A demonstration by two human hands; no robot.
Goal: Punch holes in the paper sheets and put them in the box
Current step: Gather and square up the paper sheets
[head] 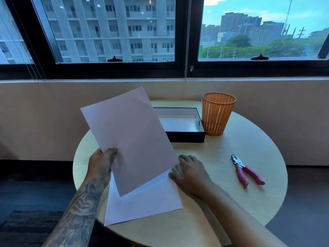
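My left hand grips a white paper sheet by its left edge and holds it tilted above the round table. Under it, more white paper lies flat near the table's front edge. My right hand rests on the table with fingers spread, touching the right edge of the flat paper. A black open box with a pale inside stands at the back, partly hidden by the raised sheet. A hole punch with pink handles lies to the right, apart from both hands.
An orange mesh basket stands upright just right of the box, at the table's back. Behind the table runs a beige wall under dark-framed windows. Dark floor surrounds the table.
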